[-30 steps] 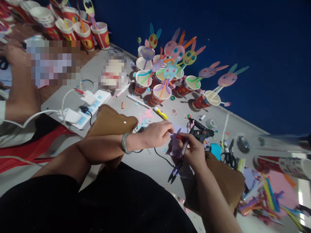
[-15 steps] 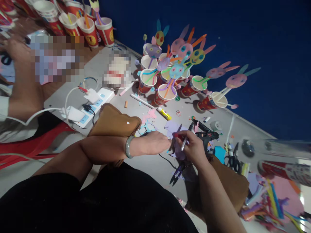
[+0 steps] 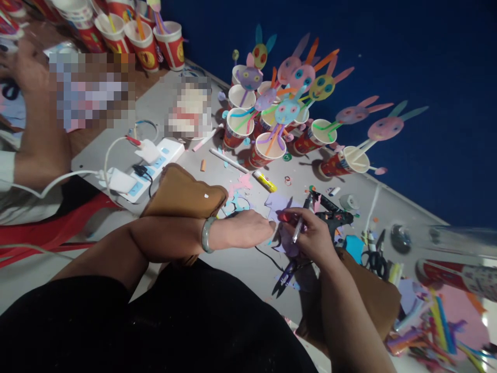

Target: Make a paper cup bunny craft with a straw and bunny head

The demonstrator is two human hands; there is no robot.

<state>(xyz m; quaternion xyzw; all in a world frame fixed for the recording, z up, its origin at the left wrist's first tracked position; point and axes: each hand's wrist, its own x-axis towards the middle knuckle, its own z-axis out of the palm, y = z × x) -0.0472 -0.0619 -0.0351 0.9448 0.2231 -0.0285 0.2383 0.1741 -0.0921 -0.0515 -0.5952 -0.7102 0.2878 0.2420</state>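
Note:
My right hand (image 3: 313, 235) is closed around a slim pen (image 3: 298, 229) with a silvery lower end, held at a slant. A small red piece (image 3: 285, 216) shows at its fingertips; I cannot tell whether they hold it. To the left, my left hand (image 3: 244, 229), with a pale bangle (image 3: 207, 234) on the wrist, has its fingers curled under and out of sight. What it grips, if anything, is hidden. Purple paper scraps (image 3: 274, 204) lie behind and between the hands. Just below them rest dark-bladed snips (image 3: 284, 278).
Paper cups (image 3: 267, 150) with rabbit-faced straw figures line the blue wall. A glue stick (image 3: 264, 181), a power strip (image 3: 155, 168), a black glue gun (image 3: 334, 220), scissors (image 3: 376, 263) and coloured straws (image 3: 442, 324) lie around. At left is another person's arm (image 3: 44, 124).
My right hand has shifted slightly to the right with the pen, and its fingers sit a little farther from my left hand. The left hand stays nearly still. The view has moved slightly.

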